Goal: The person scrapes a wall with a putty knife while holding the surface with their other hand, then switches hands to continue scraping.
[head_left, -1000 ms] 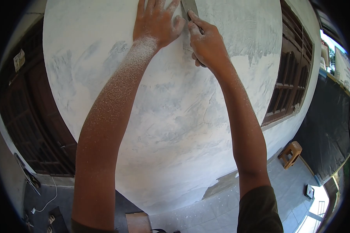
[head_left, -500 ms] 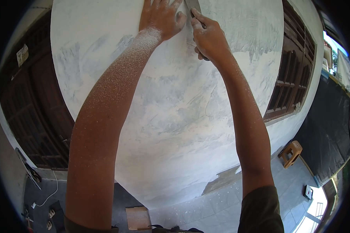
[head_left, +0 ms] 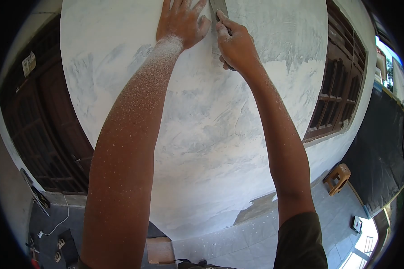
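Observation:
Pale wall plaster (head_left: 197, 130), patched with grey smears, fills the middle of the head view. At the top, my left hand (head_left: 182, 24) lies against it with fingers spread, holding nothing; white dust coats the wrist and forearm. Just to its right, my right hand (head_left: 237, 42) is closed around the handle of a scraper (head_left: 219, 6). The flat metal blade points up along the wall, and its far end is cut off by the top edge of the frame.
Dark wooden doors (head_left: 45, 121) stand at left, a shuttered window (head_left: 339, 85) at right. On the floor are a brown stool (head_left: 337, 178), a cardboard piece (head_left: 160, 250), a white cable (head_left: 66, 215) and sandals (head_left: 59, 250). A black sheet (head_left: 377, 148) hangs at far right.
Both hands have shifted slightly left in the view, my right hand with the scraper still in it. My left forearm now appears farther right at its lower end.

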{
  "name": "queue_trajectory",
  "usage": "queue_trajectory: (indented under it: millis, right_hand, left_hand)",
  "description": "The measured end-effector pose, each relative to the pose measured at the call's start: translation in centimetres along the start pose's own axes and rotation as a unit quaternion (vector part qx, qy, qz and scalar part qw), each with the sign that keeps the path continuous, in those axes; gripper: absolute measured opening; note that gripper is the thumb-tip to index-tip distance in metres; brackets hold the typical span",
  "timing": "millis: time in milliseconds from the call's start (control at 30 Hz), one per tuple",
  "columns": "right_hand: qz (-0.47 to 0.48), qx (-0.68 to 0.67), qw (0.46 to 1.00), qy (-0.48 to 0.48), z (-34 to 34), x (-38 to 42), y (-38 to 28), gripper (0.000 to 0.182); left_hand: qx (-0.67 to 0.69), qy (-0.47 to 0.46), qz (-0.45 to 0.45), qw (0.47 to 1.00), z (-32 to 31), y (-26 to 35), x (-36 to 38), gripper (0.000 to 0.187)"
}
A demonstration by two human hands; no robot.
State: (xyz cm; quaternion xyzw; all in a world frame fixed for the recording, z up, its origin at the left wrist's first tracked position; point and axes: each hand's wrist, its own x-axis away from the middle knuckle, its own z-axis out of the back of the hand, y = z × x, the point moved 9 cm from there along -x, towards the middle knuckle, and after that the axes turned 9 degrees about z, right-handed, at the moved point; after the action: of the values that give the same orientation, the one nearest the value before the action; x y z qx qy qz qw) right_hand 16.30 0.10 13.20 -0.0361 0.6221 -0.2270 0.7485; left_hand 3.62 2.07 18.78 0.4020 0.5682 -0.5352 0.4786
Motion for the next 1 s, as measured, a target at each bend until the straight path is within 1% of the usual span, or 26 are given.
queue_trajectory:
  millis: [67, 200, 300, 367, 467, 600, 767, 900, 1000]
  right_hand:
    - [-0.002, -0.007, 1.000, 0.007, -0.1, -0.3, 0.0, 0.047]
    - [0.000, -0.002, 1.000, 0.011, -0.2, 0.6, 0.6, 0.047]
    - [-0.006, 0.001, 1.000, 0.003, -0.2, 0.2, 0.8, 0.047]
    - [0.005, 0.012, 1.000, 0.006, -0.2, -1.1, 0.6, 0.048]
    - [-0.004, 0.007, 1.000, 0.021, -0.3, -0.2, 0.4, 0.048]
    - [-0.008, 0.020, 1.000, 0.010, -0.3, 0.5, 0.2, 0.047]
    - [0.021, 0.013, 1.000, 0.014, -0.2, -0.5, 0.2, 0.047]
    - [0.013, 0.023, 0.999, 0.028, -0.2, 0.0, 0.2, 0.046]
    - [0.015, 0.005, 1.000, 0.018, -0.1, -0.9, 0.0, 0.047]
  left_hand:
    - [-0.026, 0.001, -0.015, 1.000, 0.1, 0.1, 0.2, 0.071]
    - [-0.014, 0.001, -0.022, 1.000, 0.1, 0.1, 0.3, 0.071]
    - [-0.013, 0.022, -0.027, 0.999, 0.2, 0.2, 0.2, 0.072]
    - [-0.038, 0.000, -0.027, 0.999, -0.1, 0.1, 0.2, 0.072]
    - [-0.051, -0.004, -0.021, 0.998, 0.1, 0.2, 0.2, 0.072]
    - [-0.049, 0.030, -0.030, 0.998, 0.2, 0.1, 0.0, 0.072]
    - [-0.044, 0.007, -0.026, 0.999, -0.1, 0.2, 0.2, 0.072]
    - [-0.019, 0.025, -0.029, 0.999, 0.3, 0.1, 0.1, 0.072]
    - [-0.023, 0.004, -0.023, 0.999, -0.1, 0.2, 0.2, 0.072]
